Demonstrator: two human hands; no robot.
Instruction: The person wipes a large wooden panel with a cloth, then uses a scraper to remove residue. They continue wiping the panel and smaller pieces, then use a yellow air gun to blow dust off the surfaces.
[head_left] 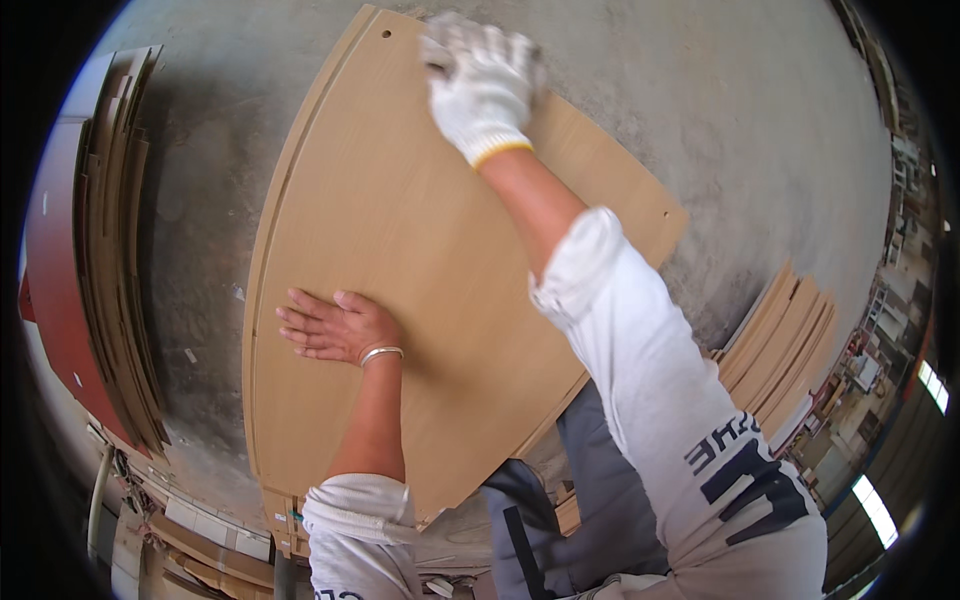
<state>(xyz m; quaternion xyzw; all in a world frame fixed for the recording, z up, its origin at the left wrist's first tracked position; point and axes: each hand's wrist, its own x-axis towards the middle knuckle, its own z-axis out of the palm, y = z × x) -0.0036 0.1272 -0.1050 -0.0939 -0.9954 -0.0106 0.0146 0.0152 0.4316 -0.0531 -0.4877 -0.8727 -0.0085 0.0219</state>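
Note:
A light wood-grain board [400, 220] lies flat in front of me, with small round holes near its far and right corners. My bare left hand [342, 328], a pale bangle at its wrist, presses flat on the board's left part with fingers spread. Toward the far edge, my right hand [487, 85] wears a white knitted glove with a yellow cuff. Motion smears its fingers, which curl over something greyish at the board's surface; I cannot make out what it is.
Stacked brown panels [120, 250] stand at the left beside a red panel [75, 290]. A pile of wood strips [780, 345] lies at the right. Grey concrete floor [700, 90] surrounds the board, and more boards [215, 550] lie at the lower left.

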